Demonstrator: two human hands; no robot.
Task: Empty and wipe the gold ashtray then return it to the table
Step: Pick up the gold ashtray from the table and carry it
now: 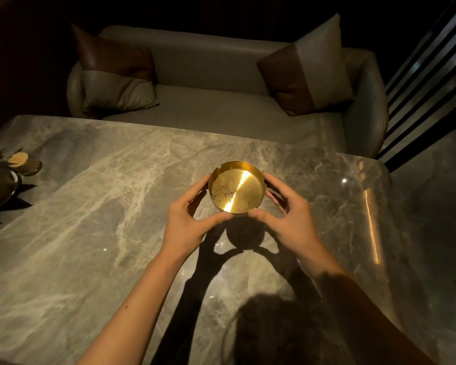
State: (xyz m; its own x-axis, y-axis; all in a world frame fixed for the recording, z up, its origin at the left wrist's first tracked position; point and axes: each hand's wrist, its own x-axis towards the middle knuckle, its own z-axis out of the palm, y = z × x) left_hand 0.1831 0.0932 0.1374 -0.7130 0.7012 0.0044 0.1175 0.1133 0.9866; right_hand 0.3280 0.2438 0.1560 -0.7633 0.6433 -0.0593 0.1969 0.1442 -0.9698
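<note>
A: What are the hands doing, seen from the head camera?

B: Both cup the gold ashtray (pixel 236 190) from either side. The left hand (pixel 192 219) curls around its left wall, thumb lying along the near edge, fingers wrapped behind. The right hand (pixel 291 217) mirrors it on the right wall, thumb tip pressed to the near rim beside the left thumb.

A: Tight grip or loose?

B: Half-closed on both sides, the palms standing off the metal; only fingers and thumbs touch it.

A: And the arms?

B: Both forearms are bare and reach forward from the bottom edge, converging toward the ashtray.

A: Where is the ashtray?

B: Over the middle of the marble table (pixel 95 233), upright. Its round shadow falls nearer the person, apart from it, so it seems lifted clear of the top. Dark specks lie on its floor, left of a bright streak of reflected light.

A: Anything else?

B: A toothpick holder (pixel 24 163) at the far left edge, and a sofa (pixel 221 101) with two cushions beyond the table.
</note>
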